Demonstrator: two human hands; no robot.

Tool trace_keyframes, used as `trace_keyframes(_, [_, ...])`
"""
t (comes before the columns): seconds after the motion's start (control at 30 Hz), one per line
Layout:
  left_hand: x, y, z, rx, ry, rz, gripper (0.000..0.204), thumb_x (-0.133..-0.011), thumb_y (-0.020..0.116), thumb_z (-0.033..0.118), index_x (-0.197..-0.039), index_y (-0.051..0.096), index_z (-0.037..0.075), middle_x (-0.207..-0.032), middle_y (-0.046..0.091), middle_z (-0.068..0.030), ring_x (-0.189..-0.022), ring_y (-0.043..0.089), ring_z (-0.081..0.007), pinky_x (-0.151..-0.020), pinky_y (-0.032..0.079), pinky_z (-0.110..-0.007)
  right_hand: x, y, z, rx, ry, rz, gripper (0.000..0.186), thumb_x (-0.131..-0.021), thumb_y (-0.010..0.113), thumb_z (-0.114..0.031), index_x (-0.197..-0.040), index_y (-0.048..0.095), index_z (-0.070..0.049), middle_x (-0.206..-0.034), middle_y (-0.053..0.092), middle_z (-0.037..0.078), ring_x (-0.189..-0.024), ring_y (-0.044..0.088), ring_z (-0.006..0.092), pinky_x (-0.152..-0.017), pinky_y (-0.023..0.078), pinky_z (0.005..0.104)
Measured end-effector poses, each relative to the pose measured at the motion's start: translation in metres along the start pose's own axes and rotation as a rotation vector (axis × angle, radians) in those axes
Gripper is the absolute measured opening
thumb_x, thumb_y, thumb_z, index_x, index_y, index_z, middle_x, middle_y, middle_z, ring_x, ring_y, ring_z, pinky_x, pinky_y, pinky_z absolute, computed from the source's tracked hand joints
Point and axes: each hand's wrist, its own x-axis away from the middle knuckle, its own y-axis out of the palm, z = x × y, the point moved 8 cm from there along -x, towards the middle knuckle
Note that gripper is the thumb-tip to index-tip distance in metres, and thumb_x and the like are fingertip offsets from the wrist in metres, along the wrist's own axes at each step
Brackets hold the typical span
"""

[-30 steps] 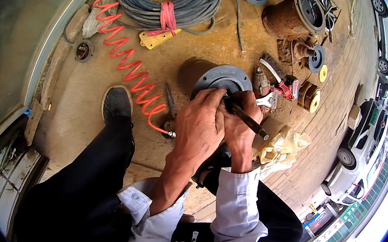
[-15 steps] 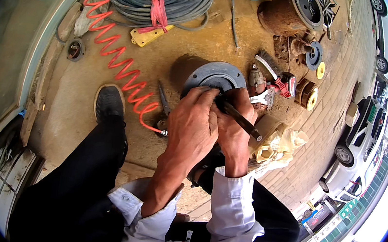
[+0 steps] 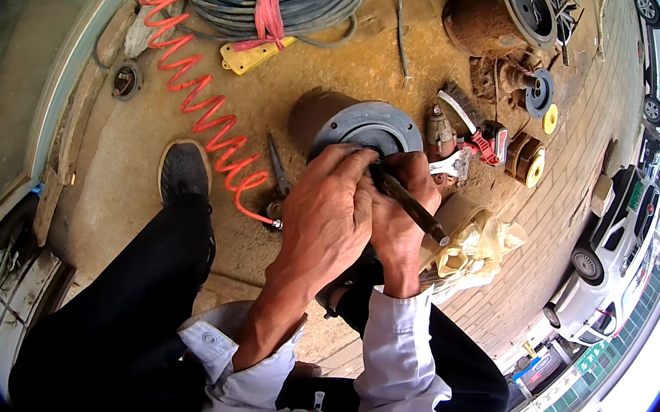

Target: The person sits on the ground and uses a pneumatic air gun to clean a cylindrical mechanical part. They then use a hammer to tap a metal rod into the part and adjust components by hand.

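A dark metal shaft (image 3: pixel 413 204) stands up out of a round grey flange (image 3: pixel 395 123) on a brown cylindrical motor housing (image 3: pixel 308 120). Both hands meet around the shaft's lower part, close over the flange. My left hand (image 3: pixel 326 205) is closed, fingers bent toward the shaft's base; what its fingertips grip is hidden. My right hand (image 3: pixel 402 215) curls round the shaft from the other side, its thumb side against the left hand. The shaft's free end juts out past the right hand. Pliers or shears (image 3: pixel 278 166) lie beside the left hand.
A red coiled air hose (image 3: pixel 209 111) runs on the left, under a bundle of grey cable (image 3: pixel 323 5). To the right lie a red cordless tool (image 3: pixel 488 143), a brush (image 3: pixel 460 106), a copper-coloured spool (image 3: pixel 523 161) and a plastic bag (image 3: pixel 483 247). A rusty housing (image 3: pixel 475 25) stands beyond.
Both hands keep their hold at the shaft, with barely any shift. The whole view has moved very slightly.
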Motion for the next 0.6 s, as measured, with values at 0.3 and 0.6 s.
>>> trace_keyframes(0.3, [-0.002, 0.0, 0.001, 0.019, -0.004, -0.017, 0.039, -0.089, 0.05, -0.002, -0.124, 0.067, -0.001, -0.124, 0.065, -0.0185, -0.118, 0.063, -0.036, -0.104, 0.049, -0.041, 0.001, -0.001, 0.007, -0.044, 0.008, 0.034, 0.028, -0.08, 0.082, -0.013, -0.089, 0.062, 0.003, -0.074, 0.07, 0.017, -0.068, 0.068, 0.0173, -0.064, 0.056, 0.0344])
trace_keyframes(0.6, [0.0, -0.004, -0.005, 0.088, 0.011, -0.001, 0.042, -0.087, 0.05, -0.004, -0.125, 0.067, 0.0, -0.125, 0.066, -0.0188, -0.115, 0.065, -0.0354, -0.102, 0.051, -0.039, 0.001, -0.001, -0.005, 0.071, 0.035, -0.009, 0.028, -0.082, 0.08, -0.015, -0.092, 0.062, 0.003, -0.076, 0.071, 0.019, -0.069, 0.071, 0.0212, -0.064, 0.056, 0.036])
